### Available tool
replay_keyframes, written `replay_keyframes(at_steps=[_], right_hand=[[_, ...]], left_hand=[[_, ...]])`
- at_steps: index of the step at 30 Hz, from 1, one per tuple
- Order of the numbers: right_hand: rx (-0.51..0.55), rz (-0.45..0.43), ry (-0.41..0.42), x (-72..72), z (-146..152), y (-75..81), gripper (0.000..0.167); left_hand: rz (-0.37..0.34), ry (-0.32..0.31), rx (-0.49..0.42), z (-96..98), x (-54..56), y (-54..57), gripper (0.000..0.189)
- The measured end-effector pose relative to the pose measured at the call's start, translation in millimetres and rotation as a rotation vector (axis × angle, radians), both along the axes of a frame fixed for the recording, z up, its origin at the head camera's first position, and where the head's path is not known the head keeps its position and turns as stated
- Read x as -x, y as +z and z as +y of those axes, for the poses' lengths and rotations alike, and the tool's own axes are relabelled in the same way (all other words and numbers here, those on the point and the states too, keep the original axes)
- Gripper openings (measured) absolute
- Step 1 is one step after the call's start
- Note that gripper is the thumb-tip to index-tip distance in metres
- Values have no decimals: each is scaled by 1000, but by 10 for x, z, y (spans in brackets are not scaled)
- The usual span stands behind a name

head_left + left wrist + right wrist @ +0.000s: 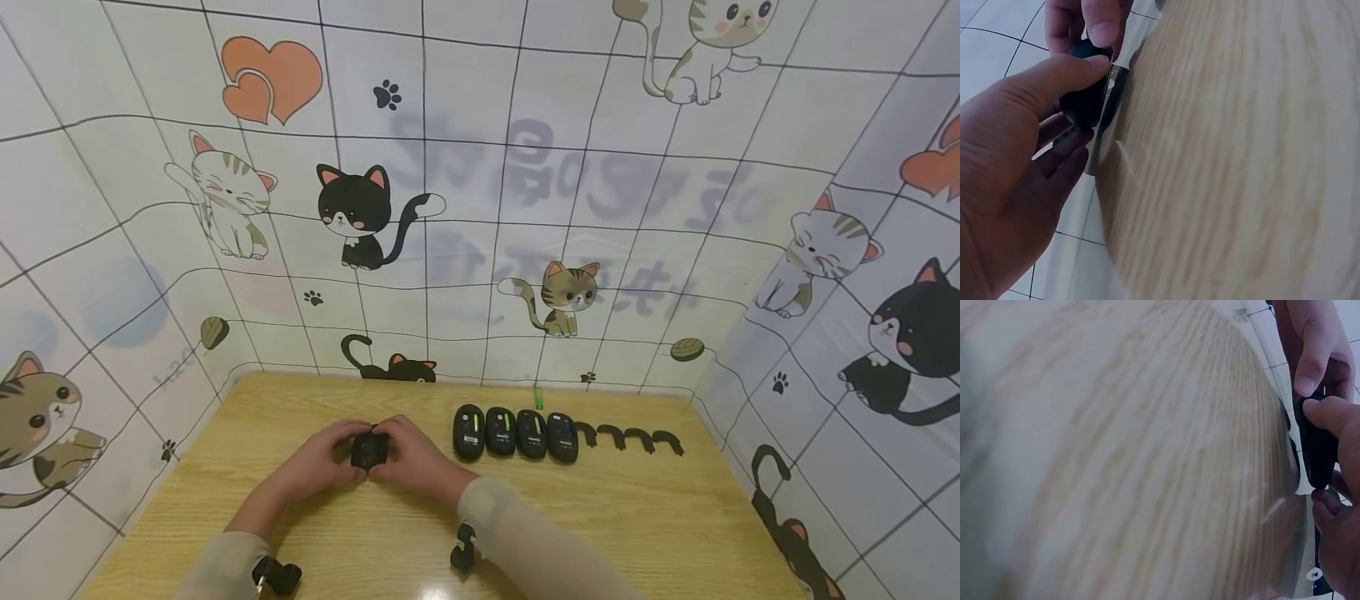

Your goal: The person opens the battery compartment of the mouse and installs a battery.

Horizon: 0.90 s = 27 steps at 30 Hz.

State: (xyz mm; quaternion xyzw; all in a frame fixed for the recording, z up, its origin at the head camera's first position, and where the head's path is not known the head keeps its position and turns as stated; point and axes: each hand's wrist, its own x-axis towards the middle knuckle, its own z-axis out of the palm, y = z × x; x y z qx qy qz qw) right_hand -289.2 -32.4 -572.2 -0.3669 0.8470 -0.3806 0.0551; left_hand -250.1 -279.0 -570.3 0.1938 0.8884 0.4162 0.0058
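Observation:
Both hands hold one black computer mouse [369,450] between them, over the left part of the table. My left hand [326,458] grips its left side, with the thumb on the near face in the left wrist view. From the other side my right hand [416,462] pinches it, thumb and fingers bent around the edge. In the right wrist view the mouse [1319,447] stands tilted, both thumbs close together at its upper end. Fingers hide much of its surface.
To the right, several black mice [501,432] lie in a row, undersides up, with yellow-green strips showing. Beside them are several curved black pieces [611,435]. A small green item [538,398] lies behind the row. Cat-printed sheeting [465,208] walls the wooden table [637,517].

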Motion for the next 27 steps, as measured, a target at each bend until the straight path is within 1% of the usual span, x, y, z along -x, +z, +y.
replay_keyframes(at_steps=[3, 6, 11, 13, 15, 21, 24, 27], right_hand=[[57, -43, -2, 16, 29, -16, 60], [104, -66, -7, 26, 59, -29, 57], [195, -86, -9, 13, 119, 9, 52], [231, -109, -9, -1, 154, 40, 51], [245, -132, -12, -12, 195, 63, 49], [260, -211, -28, -35, 306, 118, 46], [271, -228, -33, -43, 357, 149, 46], [289, -223, -32, -52, 414, 183, 46]], left_hand=[[-6, -18, -72, 17, -1, -1, 68], [-3, -36, -135, 38, -8, 9, 64], [27, -26, -200, 106, -8, 35, 56], [41, -21, -226, 144, -3, 47, 54], [55, -19, -251, 180, 4, 55, 53], [90, -11, -287, 273, 14, 56, 50], [113, -3, -293, 322, 18, 50, 48], [139, 6, -291, 376, 26, 45, 46]])
